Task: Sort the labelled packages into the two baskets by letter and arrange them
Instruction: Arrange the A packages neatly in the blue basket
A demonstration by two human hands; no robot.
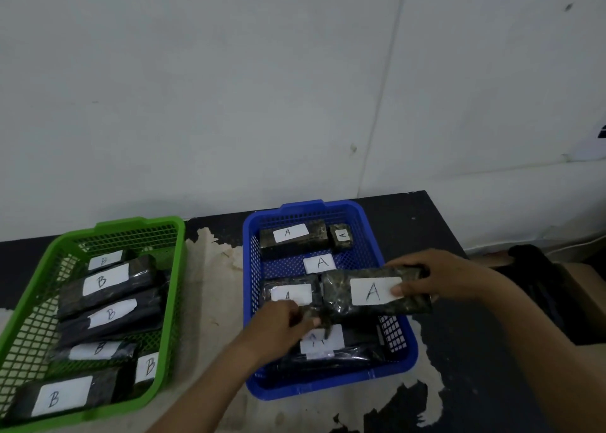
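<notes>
A dark wrapped package with a white "A" label [341,296] is held over the blue basket [403,350]. My right hand [436,276] grips its right end and my left hand [278,321] grips its lower left corner. Under and around it in the blue basket lie several other "A" packages, two at the far end [292,235] and one at the near end [328,350]. The green basket [170,301] on the left holds several dark packages labelled "B" [105,283].
Both baskets stand on a dark table with a worn, peeling pale patch [210,285] between them. A white wall rises right behind. A dark object on a cardboard box [583,288] sits off the table's right edge.
</notes>
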